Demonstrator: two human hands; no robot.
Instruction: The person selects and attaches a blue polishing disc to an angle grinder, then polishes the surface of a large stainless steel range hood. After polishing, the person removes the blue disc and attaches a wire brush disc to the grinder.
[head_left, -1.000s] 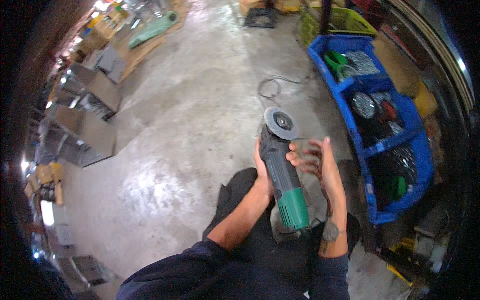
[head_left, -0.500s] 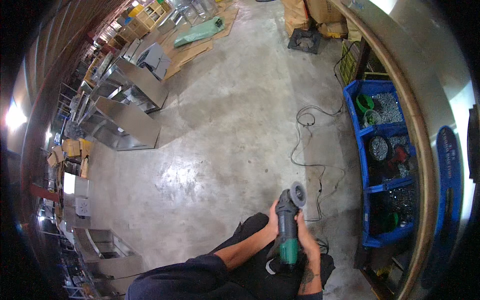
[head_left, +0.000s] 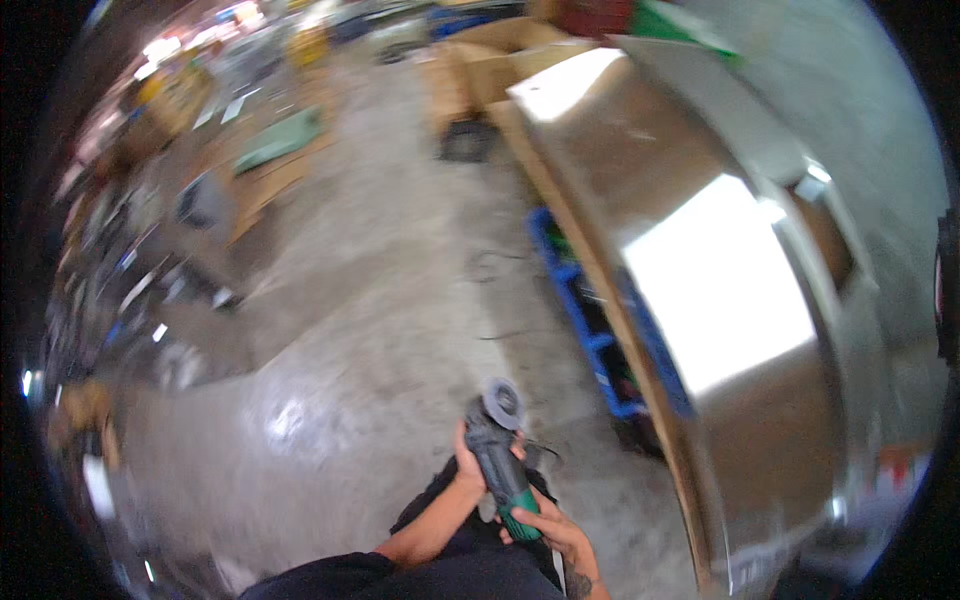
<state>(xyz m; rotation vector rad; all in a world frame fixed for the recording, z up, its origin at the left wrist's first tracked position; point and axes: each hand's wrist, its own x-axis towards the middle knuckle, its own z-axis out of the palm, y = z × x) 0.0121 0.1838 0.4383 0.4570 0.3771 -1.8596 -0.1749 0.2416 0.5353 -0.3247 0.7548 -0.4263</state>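
In front of my body I hold an angle grinder (head_left: 492, 455) with a dark grey front and a green rear end. Its round grey disc (head_left: 503, 403) points away from me at the far end. My left hand (head_left: 467, 465) is closed round the dark body just behind the head, with fingertips showing on the other side. Lower down, my right hand (head_left: 552, 524) grips the green rear part, its thumb lying across the top. Motion blur hides whether the disc is turning.
A workbench with a shiny metal top (head_left: 760, 440) and wooden edge runs along my right. Blue bins (head_left: 600, 340) stand beneath it. A dark cable (head_left: 495, 335) lies on the concrete floor. Cardboard boxes (head_left: 455, 85) and a green wrapped bundle (head_left: 280, 140) are farther off.
My view has swung to the right, bringing the bench top into sight. My right hand has shifted from the grinder's front down to its green rear end; my left hand keeps its hold.
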